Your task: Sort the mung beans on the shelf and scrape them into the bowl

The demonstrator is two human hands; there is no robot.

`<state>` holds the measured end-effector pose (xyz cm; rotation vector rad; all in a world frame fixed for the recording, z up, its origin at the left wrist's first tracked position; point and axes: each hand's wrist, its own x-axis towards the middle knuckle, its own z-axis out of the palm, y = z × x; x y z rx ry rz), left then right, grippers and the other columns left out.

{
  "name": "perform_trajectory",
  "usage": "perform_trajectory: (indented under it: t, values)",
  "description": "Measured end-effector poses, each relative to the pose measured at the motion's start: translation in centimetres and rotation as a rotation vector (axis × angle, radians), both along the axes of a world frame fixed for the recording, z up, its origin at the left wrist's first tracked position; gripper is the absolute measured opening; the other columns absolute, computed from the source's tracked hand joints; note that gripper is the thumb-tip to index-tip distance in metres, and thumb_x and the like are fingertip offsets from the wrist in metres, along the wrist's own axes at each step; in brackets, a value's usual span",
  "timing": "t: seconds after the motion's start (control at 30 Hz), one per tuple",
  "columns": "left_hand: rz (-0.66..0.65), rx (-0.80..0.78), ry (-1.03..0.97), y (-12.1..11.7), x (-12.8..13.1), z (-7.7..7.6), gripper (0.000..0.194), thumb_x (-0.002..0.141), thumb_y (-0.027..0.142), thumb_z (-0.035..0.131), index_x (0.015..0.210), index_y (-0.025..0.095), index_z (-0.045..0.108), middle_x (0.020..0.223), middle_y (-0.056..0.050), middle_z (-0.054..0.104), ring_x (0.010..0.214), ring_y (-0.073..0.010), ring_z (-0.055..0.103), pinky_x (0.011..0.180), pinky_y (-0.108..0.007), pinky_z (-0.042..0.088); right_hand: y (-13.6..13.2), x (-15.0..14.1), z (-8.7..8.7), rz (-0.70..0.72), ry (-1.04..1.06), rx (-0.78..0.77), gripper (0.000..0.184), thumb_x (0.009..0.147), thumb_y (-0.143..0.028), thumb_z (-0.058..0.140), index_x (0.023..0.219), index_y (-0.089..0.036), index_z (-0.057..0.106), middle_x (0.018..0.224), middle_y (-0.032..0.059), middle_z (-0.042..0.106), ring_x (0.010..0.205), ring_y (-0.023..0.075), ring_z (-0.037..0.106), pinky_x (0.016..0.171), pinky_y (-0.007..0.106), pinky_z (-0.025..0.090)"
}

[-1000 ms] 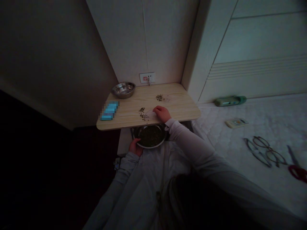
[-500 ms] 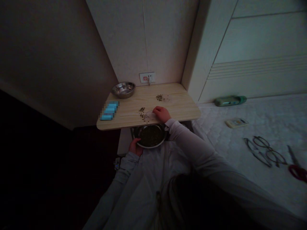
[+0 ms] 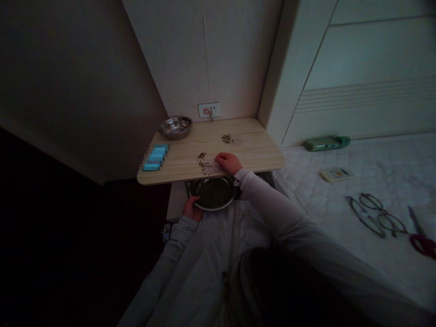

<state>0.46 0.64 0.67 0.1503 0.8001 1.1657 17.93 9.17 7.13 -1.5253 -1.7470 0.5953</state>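
My left hand (image 3: 193,209) is closed on the near left rim of a steel bowl (image 3: 217,209), just below the table's front edge. Dark greenish small grains or beans cover the bowl's bottom. Above the bowl, my right hand (image 3: 230,163) is closed on a thin, pale, see-through flat piece (image 3: 211,166), whose exact kind I cannot make out. This piece lies low over the tabletop at a small scatter of dark grains (image 3: 201,156). Farther back is another little pile of grains (image 3: 226,139).
The small wooden table (image 3: 184,159) holds a second steel bowl (image 3: 176,128) and a blurred-out phone-like object (image 3: 156,157). A wall socket (image 3: 209,110) sits behind. On the bed to the right lie a green bottle-like object (image 3: 327,143), a pale remote-like device (image 3: 336,174), glasses (image 3: 376,213) and scissors (image 3: 422,240).
My right hand has shifted slightly left with the see-through piece, which now covers more of the nearer grains. The left hand and the bowl have stayed in place.
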Motion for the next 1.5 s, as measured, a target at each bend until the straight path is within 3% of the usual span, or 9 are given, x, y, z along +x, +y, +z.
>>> perform_trajectory:
  t: [0.6, 0.93, 1.13, 1.5]
  values:
    - [-0.028, 0.001, -0.004, 0.16, -0.08, -0.21, 0.023, 0.057, 0.006, 0.045, 0.068, 0.015, 0.064, 0.067, -0.004, 0.068, 0.087, -0.0211, 0.060, 0.086, -0.034, 0.042, 0.11, 0.10, 0.01, 0.005, 0.043, -0.001, 0.022, 0.070, -0.027, 0.042, 0.070, -0.015, 0.061, 0.062, -0.0010, 0.056, 0.064, 0.0107, 0.048, 0.060, 0.021, 0.033]
    - [-0.024, 0.002, 0.000, 0.18, -0.10, -0.22, 0.026, 0.058, 0.006, 0.044, 0.073, 0.014, 0.064, 0.066, -0.005, 0.068, 0.092, -0.0223, 0.058, 0.088, -0.037, 0.040, -0.05, 0.17, 0.04, -0.159, 0.086, 0.038, 0.022, 0.069, -0.027, 0.039, 0.065, -0.015, 0.057, 0.058, -0.0017, 0.051, 0.059, 0.0101, 0.044, 0.056, 0.021, 0.031]
    - [-0.024, 0.002, 0.007, 0.07, -0.10, -0.20, 0.026, 0.058, 0.007, 0.045, 0.073, 0.015, 0.064, 0.067, -0.004, 0.068, 0.087, -0.0205, 0.060, 0.087, -0.035, 0.041, -0.08, 0.02, 0.04, -0.076, -0.020, 0.036, 0.022, 0.070, -0.026, 0.040, 0.065, -0.016, 0.058, 0.061, -0.0005, 0.054, 0.062, 0.0112, 0.046, 0.058, 0.022, 0.031]
    - [-0.032, -0.013, 0.014, 0.02, 0.00, 0.12, 0.026, 0.058, 0.007, 0.044, 0.073, 0.016, 0.063, 0.065, -0.002, 0.068, 0.088, -0.0199, 0.060, 0.088, -0.035, 0.040, -0.14, 0.06, 0.16, -0.054, -0.063, 0.033, 0.023, 0.071, -0.027, 0.040, 0.070, -0.016, 0.060, 0.068, 0.0004, 0.059, 0.067, 0.0119, 0.049, 0.061, 0.022, 0.033]
